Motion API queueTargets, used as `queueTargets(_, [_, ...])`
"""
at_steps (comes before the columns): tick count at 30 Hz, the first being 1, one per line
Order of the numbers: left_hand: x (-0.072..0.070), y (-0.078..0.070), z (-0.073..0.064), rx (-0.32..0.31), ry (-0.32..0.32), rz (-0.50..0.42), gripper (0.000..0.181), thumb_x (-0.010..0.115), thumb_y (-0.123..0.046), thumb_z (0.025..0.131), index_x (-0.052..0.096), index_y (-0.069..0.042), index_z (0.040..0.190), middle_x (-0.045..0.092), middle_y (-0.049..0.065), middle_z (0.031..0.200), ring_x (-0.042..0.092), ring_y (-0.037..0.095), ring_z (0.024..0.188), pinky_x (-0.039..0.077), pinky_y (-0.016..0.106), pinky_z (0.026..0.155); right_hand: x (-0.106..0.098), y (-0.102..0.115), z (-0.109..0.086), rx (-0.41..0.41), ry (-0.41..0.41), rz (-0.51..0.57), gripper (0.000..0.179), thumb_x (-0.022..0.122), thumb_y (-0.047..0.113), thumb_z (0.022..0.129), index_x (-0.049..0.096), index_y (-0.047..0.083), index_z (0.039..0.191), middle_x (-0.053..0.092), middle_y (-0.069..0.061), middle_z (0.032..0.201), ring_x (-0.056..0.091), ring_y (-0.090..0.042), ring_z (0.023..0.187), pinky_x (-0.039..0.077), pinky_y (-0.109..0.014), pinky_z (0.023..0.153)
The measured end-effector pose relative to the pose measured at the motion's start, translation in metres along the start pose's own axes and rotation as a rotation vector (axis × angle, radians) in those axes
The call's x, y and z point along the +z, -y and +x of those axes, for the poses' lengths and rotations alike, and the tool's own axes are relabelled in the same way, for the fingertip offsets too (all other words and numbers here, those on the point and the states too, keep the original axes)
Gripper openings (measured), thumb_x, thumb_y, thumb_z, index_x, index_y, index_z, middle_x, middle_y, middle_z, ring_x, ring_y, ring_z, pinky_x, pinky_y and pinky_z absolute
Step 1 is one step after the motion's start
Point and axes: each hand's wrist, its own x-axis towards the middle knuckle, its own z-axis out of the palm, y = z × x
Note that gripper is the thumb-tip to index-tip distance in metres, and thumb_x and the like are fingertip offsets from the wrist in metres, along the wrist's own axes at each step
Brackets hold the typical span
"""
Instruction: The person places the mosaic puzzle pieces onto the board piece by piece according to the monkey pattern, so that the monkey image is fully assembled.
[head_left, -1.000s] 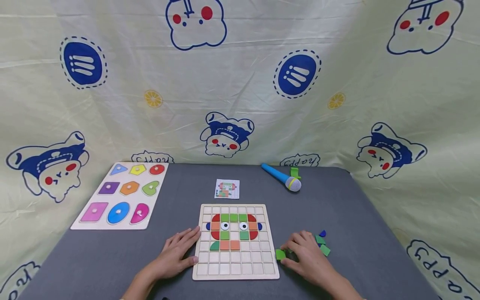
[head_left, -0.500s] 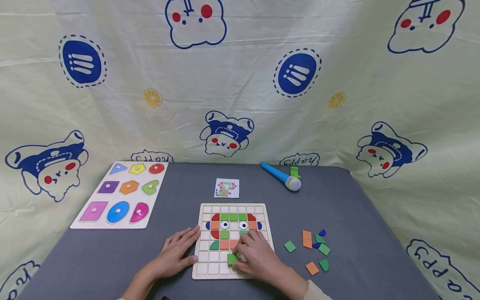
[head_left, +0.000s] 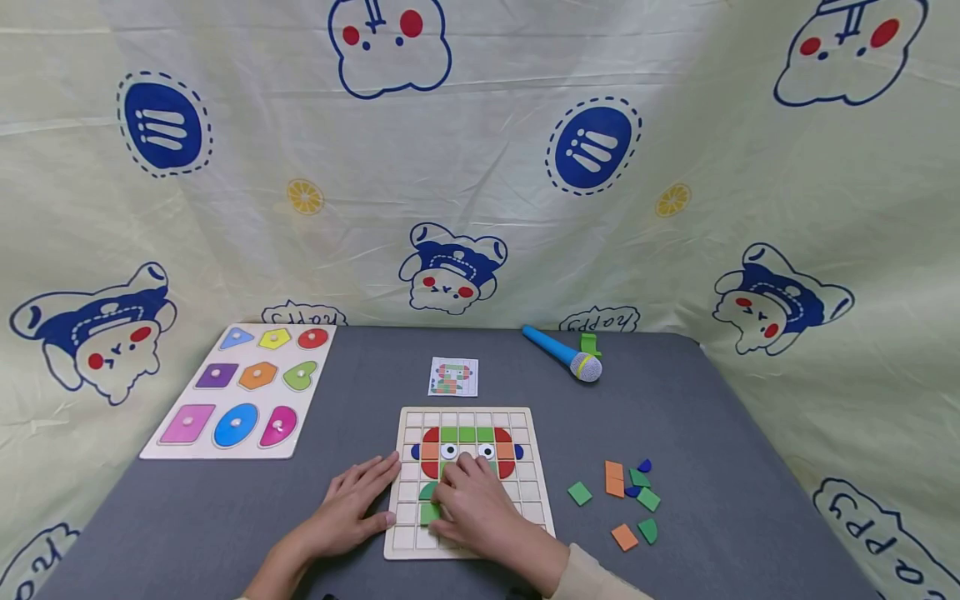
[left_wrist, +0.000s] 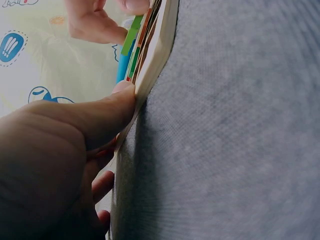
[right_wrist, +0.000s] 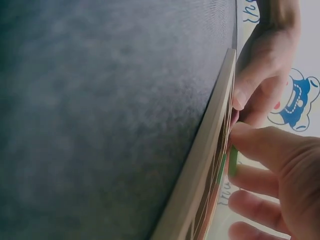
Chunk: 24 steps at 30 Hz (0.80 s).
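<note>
A light wooden grid board lies on the table, with red, green, orange and blue tiles and two eye tiles set in its cells. My right hand is over the board's lower left part, pinching a green square tile between thumb and finger. In the right wrist view that green tile stands tilted between the fingertips, just off the board's face. Some tiles in the middle rows are hidden under this hand. With fairly straight fingers, my left hand rests against the board's left edge; its thumb touches the edge in the left wrist view.
Right of the board lie several loose tiles, among them a green square and an orange square. A small pattern card lies behind the board. A shape puzzle is at left; a blue microphone and a green object are at back right.
My right hand has carried the green square tile from the board's right side leftward across it to the lower left cells. My left hand has stayed at the board's left edge.
</note>
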Motion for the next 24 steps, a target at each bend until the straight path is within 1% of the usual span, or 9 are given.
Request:
queueTargets(12, [0.0006, -0.0005, 0.0005, -0.019, 0.012, -0.004, 0.066, 0.062, -0.033, 0.088, 0.039, -0.009, 0.144, 0.035, 0.007, 0.152, 0.031, 0.036, 0.138, 0.022, 0.060, 0.100, 0.0037, 0.0029, 0.0060, -0.022, -0.034, -0.080, 0.018, 0.073, 0.043, 0.072, 0.065, 0.027, 0.072, 0.055, 0.006, 0.084, 0.045, -0.015, 0.085, 0.037, -0.033, 0.076])
queueTargets(18, [-0.0005, -0.0008, 0.0012, -0.037, 0.035, -0.018, 0.066, 0.062, -0.035, 0.088, 0.038, -0.010, 0.145, 0.034, 0.007, 0.153, 0.029, 0.036, 0.139, 0.021, 0.062, 0.101, 0.0032, 0.0033, 0.0069, -0.018, -0.017, -0.084, 0.020, 0.074, 0.045, 0.073, 0.067, 0.026, 0.072, 0.056, 0.006, 0.083, 0.045, -0.015, 0.085, 0.038, -0.033, 0.076])
queueTargets(24, [0.0003, -0.0008, 0.0016, -0.034, 0.029, -0.016, 0.067, 0.062, -0.036, 0.087, 0.039, -0.010, 0.144, 0.034, 0.006, 0.153, 0.030, 0.036, 0.138, 0.021, 0.062, 0.101, 0.0027, 0.0029, 0.0060, -0.011, -0.012, -0.085, 0.022, 0.074, 0.047, 0.073, 0.067, 0.026, 0.074, 0.056, 0.006, 0.083, 0.045, -0.014, 0.085, 0.038, -0.032, 0.076])
